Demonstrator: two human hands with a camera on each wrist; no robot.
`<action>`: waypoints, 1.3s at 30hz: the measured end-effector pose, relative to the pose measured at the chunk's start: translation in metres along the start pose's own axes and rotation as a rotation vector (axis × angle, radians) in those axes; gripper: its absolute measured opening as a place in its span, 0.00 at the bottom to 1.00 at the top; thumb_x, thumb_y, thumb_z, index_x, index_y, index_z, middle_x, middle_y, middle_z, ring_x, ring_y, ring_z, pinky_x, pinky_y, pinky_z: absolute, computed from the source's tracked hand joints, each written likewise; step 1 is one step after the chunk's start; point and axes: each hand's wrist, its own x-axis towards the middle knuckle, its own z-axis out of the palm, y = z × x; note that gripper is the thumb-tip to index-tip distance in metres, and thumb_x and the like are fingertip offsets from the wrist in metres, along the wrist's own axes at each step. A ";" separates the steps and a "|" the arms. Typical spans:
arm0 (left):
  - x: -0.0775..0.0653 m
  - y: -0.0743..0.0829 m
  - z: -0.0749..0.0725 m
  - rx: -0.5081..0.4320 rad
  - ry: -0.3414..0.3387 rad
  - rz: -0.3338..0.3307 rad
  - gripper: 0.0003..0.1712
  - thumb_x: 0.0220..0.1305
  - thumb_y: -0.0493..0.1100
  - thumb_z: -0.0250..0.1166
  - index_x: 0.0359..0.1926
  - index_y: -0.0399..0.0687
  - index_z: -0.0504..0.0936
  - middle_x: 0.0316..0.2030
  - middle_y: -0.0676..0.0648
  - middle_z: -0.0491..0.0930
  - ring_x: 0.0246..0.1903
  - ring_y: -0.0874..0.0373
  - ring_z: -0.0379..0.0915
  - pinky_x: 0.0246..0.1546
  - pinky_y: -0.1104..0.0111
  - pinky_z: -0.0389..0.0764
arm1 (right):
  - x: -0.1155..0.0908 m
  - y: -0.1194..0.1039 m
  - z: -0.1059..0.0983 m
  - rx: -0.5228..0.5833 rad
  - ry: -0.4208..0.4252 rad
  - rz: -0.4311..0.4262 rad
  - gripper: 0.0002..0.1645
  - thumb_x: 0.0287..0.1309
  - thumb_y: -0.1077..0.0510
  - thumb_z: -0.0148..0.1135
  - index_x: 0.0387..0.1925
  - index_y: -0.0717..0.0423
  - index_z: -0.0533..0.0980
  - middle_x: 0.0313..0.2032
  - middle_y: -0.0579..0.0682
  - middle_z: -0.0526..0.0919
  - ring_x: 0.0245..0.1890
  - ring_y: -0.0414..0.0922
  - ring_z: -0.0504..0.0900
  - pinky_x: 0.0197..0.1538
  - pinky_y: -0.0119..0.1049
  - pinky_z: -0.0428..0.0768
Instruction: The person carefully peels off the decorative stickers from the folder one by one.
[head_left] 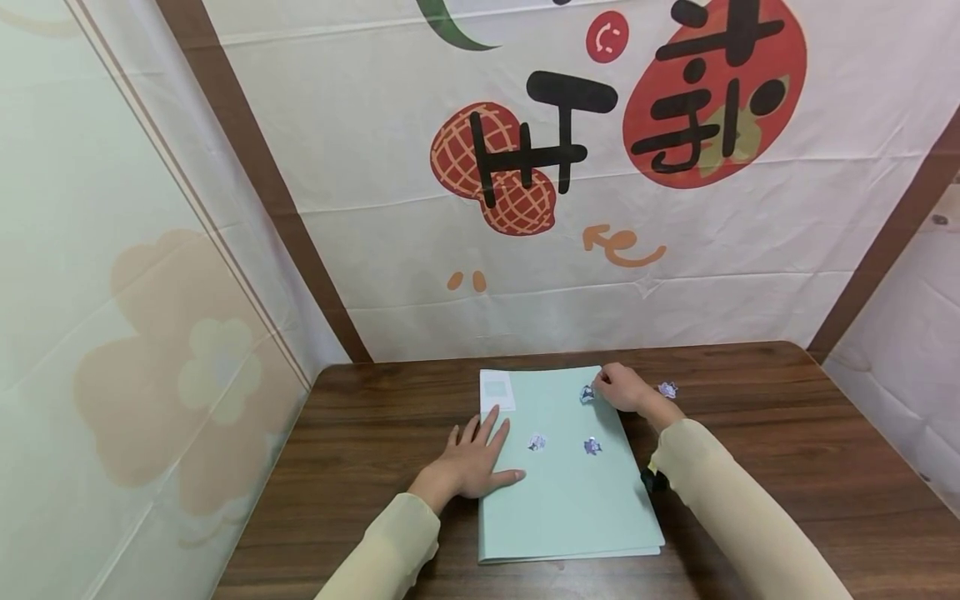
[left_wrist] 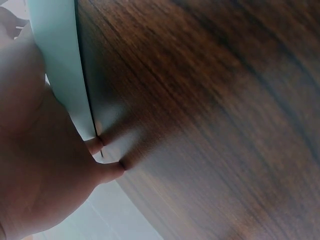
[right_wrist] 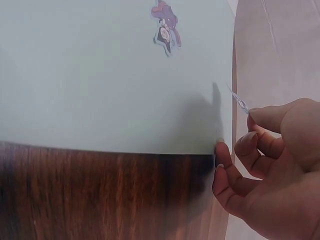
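Note:
A pale green folder [head_left: 558,500] lies on the table with a white label [head_left: 497,392] at its upper left corner. My left hand [head_left: 471,460] rests with spread fingers on the folder's left edge; in the left wrist view the hand [left_wrist: 45,150] has fingertips against the wood. My right hand [head_left: 624,387] is over the folder's upper right corner. In the right wrist view this hand [right_wrist: 280,155] pinches a small sticker [right_wrist: 240,102] between thumb and forefinger, seen nearly edge-on. Two purple and white stickers, one left [head_left: 537,442] and one right [head_left: 592,446], lie on the folder's cover.
Another small sticker [head_left: 667,389] lies on the brown wooden table [head_left: 750,417], right of the folder. A white printed cloth [head_left: 390,208] hangs behind the table's far edge. A pale curtain [head_left: 150,333] with a flower print stands at the left.

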 end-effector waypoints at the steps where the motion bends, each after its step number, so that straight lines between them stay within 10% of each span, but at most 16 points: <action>1: 0.000 0.000 0.000 0.000 0.000 0.000 0.53 0.58 0.78 0.42 0.74 0.56 0.43 0.74 0.48 0.29 0.71 0.41 0.36 0.64 0.41 0.45 | 0.000 0.000 0.000 -0.001 0.000 -0.005 0.11 0.67 0.57 0.47 0.34 0.60 0.72 0.24 0.51 0.71 0.23 0.45 0.68 0.28 0.37 0.68; 39: 0.002 -0.002 -0.003 -0.013 -0.001 0.013 0.52 0.59 0.77 0.43 0.74 0.54 0.43 0.74 0.46 0.29 0.70 0.40 0.36 0.63 0.40 0.44 | -0.063 0.047 -0.074 -0.027 0.072 -0.074 0.10 0.62 0.56 0.58 0.33 0.60 0.71 0.25 0.51 0.71 0.24 0.44 0.69 0.26 0.36 0.68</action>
